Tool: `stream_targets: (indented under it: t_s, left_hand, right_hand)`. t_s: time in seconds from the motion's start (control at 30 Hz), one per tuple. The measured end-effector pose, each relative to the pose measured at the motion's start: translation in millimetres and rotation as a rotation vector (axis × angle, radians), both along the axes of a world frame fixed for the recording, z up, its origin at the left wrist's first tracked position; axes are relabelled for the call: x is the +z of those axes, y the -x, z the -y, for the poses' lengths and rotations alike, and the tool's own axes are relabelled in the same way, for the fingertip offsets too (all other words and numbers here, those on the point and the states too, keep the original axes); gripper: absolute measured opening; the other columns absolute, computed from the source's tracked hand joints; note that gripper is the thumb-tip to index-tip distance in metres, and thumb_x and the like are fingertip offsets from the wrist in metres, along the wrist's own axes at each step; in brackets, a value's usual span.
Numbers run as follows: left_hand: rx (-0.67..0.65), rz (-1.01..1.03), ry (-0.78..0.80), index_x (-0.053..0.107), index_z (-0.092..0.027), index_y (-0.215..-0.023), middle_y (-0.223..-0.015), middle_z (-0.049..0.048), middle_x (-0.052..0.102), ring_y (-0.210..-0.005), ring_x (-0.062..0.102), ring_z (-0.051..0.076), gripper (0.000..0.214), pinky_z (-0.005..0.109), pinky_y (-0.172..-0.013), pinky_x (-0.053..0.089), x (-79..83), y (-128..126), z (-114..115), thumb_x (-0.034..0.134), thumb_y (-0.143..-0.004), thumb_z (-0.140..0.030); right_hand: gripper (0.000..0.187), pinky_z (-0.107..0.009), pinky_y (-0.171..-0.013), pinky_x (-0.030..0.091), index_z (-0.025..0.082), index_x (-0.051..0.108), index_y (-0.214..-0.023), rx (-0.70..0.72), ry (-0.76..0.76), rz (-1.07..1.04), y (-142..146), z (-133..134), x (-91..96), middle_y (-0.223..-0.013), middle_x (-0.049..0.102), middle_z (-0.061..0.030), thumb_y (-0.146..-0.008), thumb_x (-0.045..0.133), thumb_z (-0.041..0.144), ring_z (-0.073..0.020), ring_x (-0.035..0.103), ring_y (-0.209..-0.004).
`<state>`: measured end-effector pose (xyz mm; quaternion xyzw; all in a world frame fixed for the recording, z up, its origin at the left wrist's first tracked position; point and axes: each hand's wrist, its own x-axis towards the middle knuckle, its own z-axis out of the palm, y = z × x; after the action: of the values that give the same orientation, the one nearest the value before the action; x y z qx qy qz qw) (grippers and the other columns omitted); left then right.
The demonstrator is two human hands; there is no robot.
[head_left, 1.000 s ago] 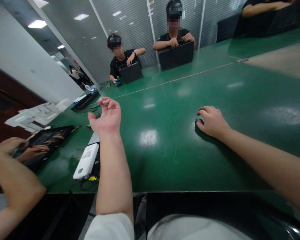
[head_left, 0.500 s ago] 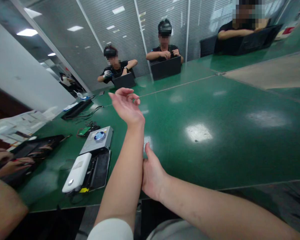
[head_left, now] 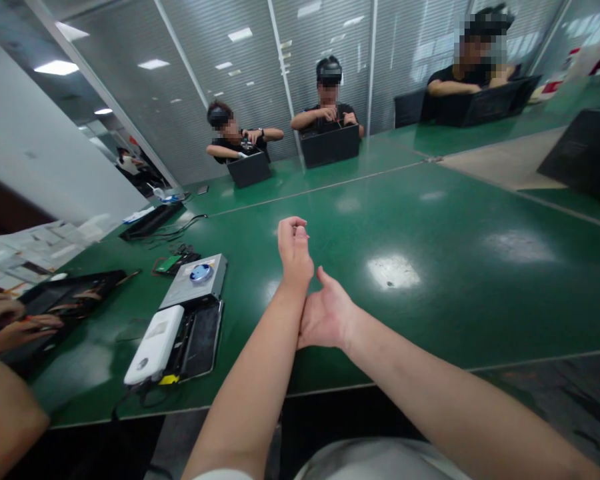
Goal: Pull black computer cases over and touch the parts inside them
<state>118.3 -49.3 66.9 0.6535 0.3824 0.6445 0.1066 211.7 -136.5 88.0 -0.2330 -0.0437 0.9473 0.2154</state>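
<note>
My left hand point(head_left: 294, 248) is raised over the green table point(head_left: 430, 280), fingers curled loosely inward, with nothing visible in them. My right hand point(head_left: 326, 315) reaches across and wraps around my left wrist, thumb up and fingers hidden behind the forearm. Both arms stretch out from the near table edge. To the left of my left arm lie a white device point(head_left: 155, 344), a dark flat tablet-like device point(head_left: 200, 339) and a grey box with a blue disc point(head_left: 196, 280).
A co-worker's arm and hands point(head_left: 10, 320) work on a black tablet point(head_left: 65, 300) at the left. A green circuit board with cables point(head_left: 173, 261) lies farther back. Three people sit at black laptops point(head_left: 330, 143) across the table. Another laptop point(head_left: 585, 153) stands at right.
My left hand has dropped lower and its fingers have curled in. My right hand slid up my left forearm from the middle to the wrist. The view has shifted slightly.
</note>
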Motion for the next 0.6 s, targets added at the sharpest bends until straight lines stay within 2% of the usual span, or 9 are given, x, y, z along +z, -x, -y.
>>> stream_targets:
  t_s: [0.03, 0.1, 0.17, 0.23, 0.33, 0.4, 0.47, 0.53, 0.6]
  left_hand:
    - [0.018, -0.019, -0.030, 0.055, -0.021, -0.106, -0.100, 0.0073, 0.057, -0.083, 0.054, 0.017, 0.035, 0.032, -0.078, 0.045, -1.5, 4.7, 3.5, 0.035, -0.102, -0.049]
    - [0.070, -0.069, -0.024, 0.057, -0.021, -0.106, -0.102, 0.0074, 0.058, -0.087, 0.055, 0.017, 0.035, 0.033, -0.083, 0.045, -6.3, 22.3, 7.8, 0.040, -0.099, -0.050]
    - [0.130, -0.081, 0.123, 0.059, -0.021, -0.103, -0.102, 0.0067, 0.059, -0.088, 0.056, 0.017, 0.036, 0.032, -0.084, 0.046, -13.2, 47.9, 5.7, 0.044, -0.096, -0.053]
    - [0.179, -0.010, 0.338, 0.058, -0.020, -0.097, -0.094, 0.0052, 0.060, -0.082, 0.057, 0.016, 0.035, 0.029, -0.078, 0.047, -21.3, 75.1, -3.9, 0.045, -0.094, -0.053]
    - [0.164, 0.060, 0.502, 0.054, -0.019, -0.086, -0.078, 0.0030, 0.058, -0.064, 0.055, 0.015, 0.037, 0.027, -0.060, 0.044, -35.1, 105.0, -24.8, 0.041, -0.093, -0.054]
    - [0.114, 0.047, 0.619, 0.054, -0.019, -0.084, -0.073, 0.0022, 0.059, -0.056, 0.054, 0.015, 0.039, 0.026, -0.052, 0.040, -45.5, 114.5, -34.9, 0.045, -0.089, -0.056]
    - [0.071, 0.001, 0.701, 0.056, -0.019, -0.083, -0.071, 0.0019, 0.061, -0.054, 0.054, 0.015, 0.039, 0.026, -0.050, 0.038, -56.2, 117.8, -38.7, 0.052, -0.084, -0.057]
    - [0.064, -0.045, 0.725, 0.057, -0.019, -0.083, -0.071, 0.0008, 0.061, -0.056, 0.054, 0.016, 0.038, 0.027, -0.054, 0.039, -65.6, 118.0, -37.6, 0.056, -0.083, -0.057]
    - [0.074, -0.106, 0.719, 0.058, -0.020, -0.084, -0.071, -0.0006, 0.060, -0.059, 0.054, 0.016, 0.037, 0.028, -0.060, 0.040, -71.9, 117.3, -34.6, 0.058, -0.083, -0.057]
  right_hand:
    - [0.100, -0.064, -0.102, 0.040, 0.011, 0.060, -0.117, -0.109, -0.068, -0.031, -11.6, -9.1, 1.2, -0.122, 0.065, -0.0245, -0.082, 0.007, 0.089, -0.0370, 0.057, -0.126]
    - [0.095, -0.058, -0.105, 0.041, 0.013, 0.059, -0.120, -0.414, -0.280, -0.106, -37.7, -26.2, 5.0, -0.131, 0.062, -0.0228, -0.085, 0.010, 0.086, -0.0343, 0.053, -0.131]
    - [0.087, -0.055, -0.108, 0.041, 0.015, 0.058, -0.124, -0.622, -0.523, -0.165, -63.5, -36.9, 12.6, -0.142, 0.057, -0.0188, -0.088, 0.015, 0.082, -0.0318, 0.048, -0.137]
    - [0.084, -0.055, -0.110, 0.039, 0.016, 0.058, -0.126, -0.595, -0.695, -0.166, -84.0, -38.0, 22.5, -0.147, 0.053, -0.0173, -0.088, 0.022, 0.081, -0.0319, 0.044, -0.140]
    - [0.083, -0.053, -0.112, 0.038, 0.016, 0.062, -0.125, -0.428, -0.839, -0.091, -100.8, -29.5, 32.9, -0.145, 0.055, -0.0175, -0.086, 0.031, 0.082, -0.0331, 0.048, -0.138]
    - [0.074, -0.051, -0.110, 0.040, 0.019, 0.065, -0.123, -0.405, -0.928, 0.021, -107.8, -27.9, 33.1, -0.141, 0.060, -0.0147, -0.087, 0.040, 0.078, -0.0321, 0.053, -0.133]
    - [0.055, -0.047, -0.103, 0.045, 0.022, 0.071, -0.115, -0.441, -1.049, 0.257, -117.4, -36.4, 29.8, -0.132, 0.066, -0.0119, -0.086, 0.056, 0.066, -0.0304, 0.061, -0.123]
    - [0.040, -0.043, -0.096, 0.048, 0.022, 0.075, -0.106, -0.504, -1.218, 0.596, -133.2, -57.2, 28.6, -0.119, 0.073, -0.0106, -0.085, 0.067, 0.054, -0.0283, 0.067, -0.111]
    - [0.039, -0.039, -0.093, 0.050, 0.020, 0.077, -0.103, -0.548, -1.435, 1.017, -155.4, -88.5, 34.4, -0.110, 0.076, -0.0102, -0.092, 0.060, 0.053, -0.0258, 0.069, -0.105]
